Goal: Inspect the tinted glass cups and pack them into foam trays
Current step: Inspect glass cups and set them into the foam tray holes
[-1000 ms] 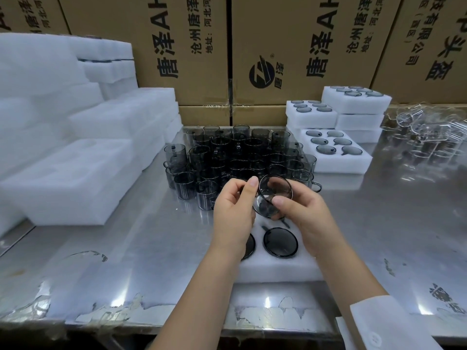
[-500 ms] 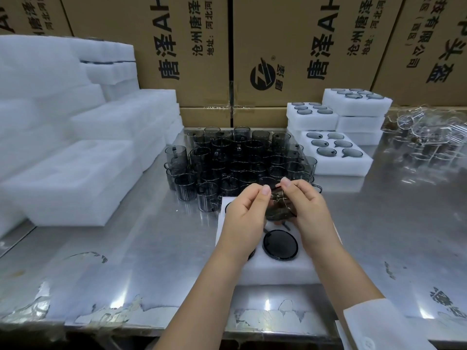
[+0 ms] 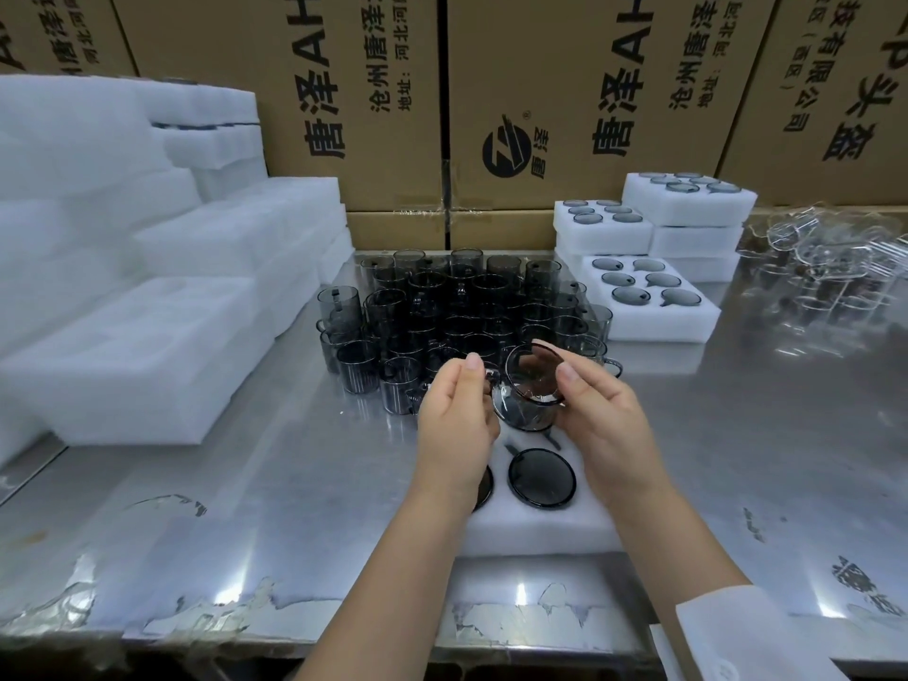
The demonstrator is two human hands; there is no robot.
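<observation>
A tinted glass cup (image 3: 528, 393) is held tilted between both hands above the near foam tray (image 3: 540, 525). My left hand (image 3: 454, 425) pinches its handle side. My right hand (image 3: 607, 425) grips its rim and wall with thumb and fingers. The tray lies under my hands and holds two dark cups, one (image 3: 541, 478) in plain sight, the other mostly hidden by my left wrist. A cluster of several loose tinted cups (image 3: 457, 317) stands just beyond the hands.
Stacks of unfilled white foam trays (image 3: 142, 356) fill the left side. Filled foam trays (image 3: 648, 299) are stacked at the back right. Clear glassware (image 3: 830, 267) lies at the far right. Cardboard boxes (image 3: 565, 100) wall off the back. The steel table edge (image 3: 295, 641) is near me.
The cup was turned in my hands: first mouth toward me, then covered by both hands, now tilted with the rim up. My hands shifted slightly apart.
</observation>
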